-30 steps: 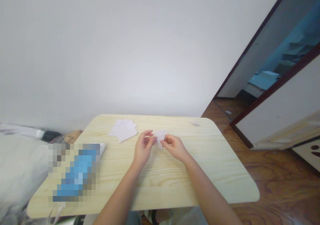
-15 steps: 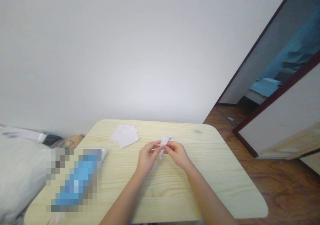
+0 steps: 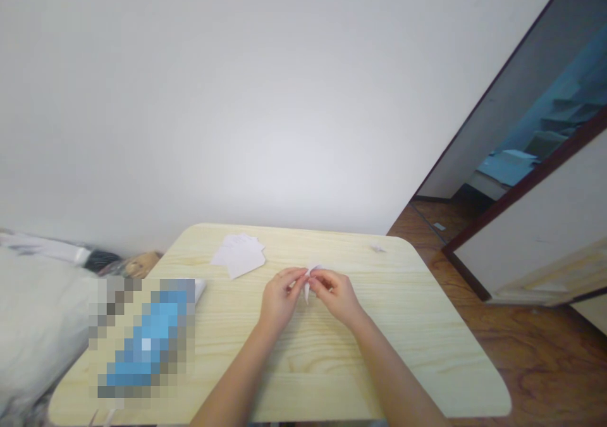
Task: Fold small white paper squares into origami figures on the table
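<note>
Between my two hands is a small piece of folded white paper (image 3: 306, 293), held just above the table. My left hand (image 3: 281, 294) pinches it from the left with thumb and fingers. From the other side my right hand (image 3: 336, 293) grips it the same way, fingertips close to those of the left. One pointed end hangs below the fingers and another part sticks up beyond them; the middle is covered by my fingertips. A stack of white paper sheets (image 3: 244, 259) lies fanned out to the left. A small folded white paper piece (image 3: 377, 248) rests at the back right.
The light wood table (image 3: 427, 351) has rounded corners and stands against a white wall (image 3: 284, 98). A blurred-out blue item (image 3: 154, 335) lies on its left part. Pale bedding (image 3: 42, 326) is beyond the left edge. Wooden floor (image 3: 535, 357) and a doorway are at the right.
The upper part of the folded paper, broader before, now shows less, with my fingertips closer together over it. The view has shifted slightly.
</note>
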The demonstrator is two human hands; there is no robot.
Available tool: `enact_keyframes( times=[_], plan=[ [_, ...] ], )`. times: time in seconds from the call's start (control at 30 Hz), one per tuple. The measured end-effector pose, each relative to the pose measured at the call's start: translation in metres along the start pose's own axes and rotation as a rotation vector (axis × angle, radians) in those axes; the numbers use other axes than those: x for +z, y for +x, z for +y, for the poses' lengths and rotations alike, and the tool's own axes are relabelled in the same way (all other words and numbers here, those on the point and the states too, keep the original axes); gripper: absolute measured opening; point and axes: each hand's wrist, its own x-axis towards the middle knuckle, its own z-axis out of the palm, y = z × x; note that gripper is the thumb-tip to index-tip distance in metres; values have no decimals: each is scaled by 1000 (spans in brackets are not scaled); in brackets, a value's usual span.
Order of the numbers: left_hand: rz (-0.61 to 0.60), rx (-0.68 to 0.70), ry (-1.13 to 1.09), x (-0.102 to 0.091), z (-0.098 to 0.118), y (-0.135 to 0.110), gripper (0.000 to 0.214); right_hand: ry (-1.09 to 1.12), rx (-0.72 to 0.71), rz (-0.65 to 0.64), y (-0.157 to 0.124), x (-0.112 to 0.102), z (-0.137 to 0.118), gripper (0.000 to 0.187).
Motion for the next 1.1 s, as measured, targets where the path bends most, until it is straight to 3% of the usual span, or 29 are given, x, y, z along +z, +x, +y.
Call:
enact_keyframes(
  times=[0.23,0.3,0.4,0.53,0.7,1.1],
  plan=[
    [-25,1,66,1,0,0,15,55,31,140,-2,-8,-3,23],
    [-32,5,78,1,1,-1,14,-60,-35,235,-2,-15,-10,21],
    [-45,23,112,1,2,-1,14,-249,-181,272,0,-22,-19,21],
    [-76,54,169,1,4,-2,13,-308,-256,179,3,-20,-20,26],
    [-90,71,148,1,10,-2,11,-203,-207,116,4,-17,-13,8],
    [-125,150,84,0,9,-1,17,8,-117,70,3,-22,-14,8]
  ],
)
